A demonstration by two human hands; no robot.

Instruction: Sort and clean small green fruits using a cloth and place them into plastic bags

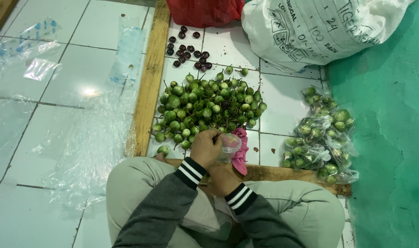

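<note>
1. While the left hand (pixel 205 148) pinches the small clear bag (pixel 230 143) at the near edge of the eggplant pile (pixel 209 106) on the floor, keep its mouth open.
2. The right hand (pixel 222 180), below, probably clasps the bag's bottom; its grip is unclear.

There is one view only, from a camera worn on the person's head, looking steeply down and forward over the lap onto a white tiled floor (pixel 81 78). It sits close: sleeves and knees fill the bottom of the frame, the left hand (pixel 205 148) and right hand (pixel 222 180) meet just below centre, and the heap of small green eggplants (pixel 209 105) lies at centre. The frame reaches the white sack (pixel 310 27) at the top edge and the green floor (pixel 393 138) along the right; no second view overlaps it.
</note>
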